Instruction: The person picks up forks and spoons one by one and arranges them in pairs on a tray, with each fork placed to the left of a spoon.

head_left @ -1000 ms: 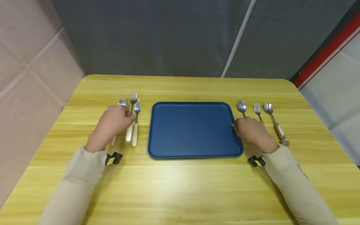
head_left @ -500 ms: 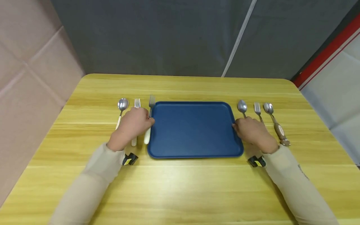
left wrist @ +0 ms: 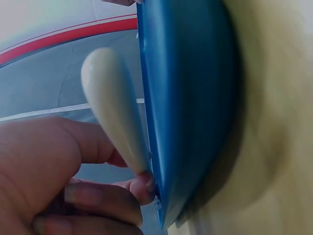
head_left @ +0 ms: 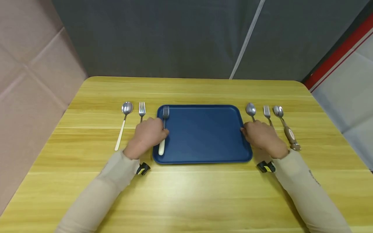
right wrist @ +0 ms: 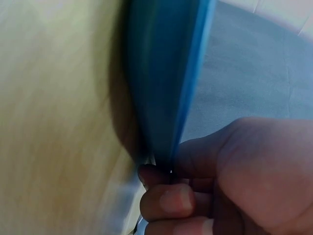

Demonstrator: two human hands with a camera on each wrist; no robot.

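I am holding the white-handled fork in my left hand, its long axis running along the blue tray's left rim, tines far, while my right hand is pinching the tray's right rim

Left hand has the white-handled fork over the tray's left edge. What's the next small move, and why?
Probably lower and release it: the left hand pinches the fork already over the blue tray, while the right hand grips the tray's edge.
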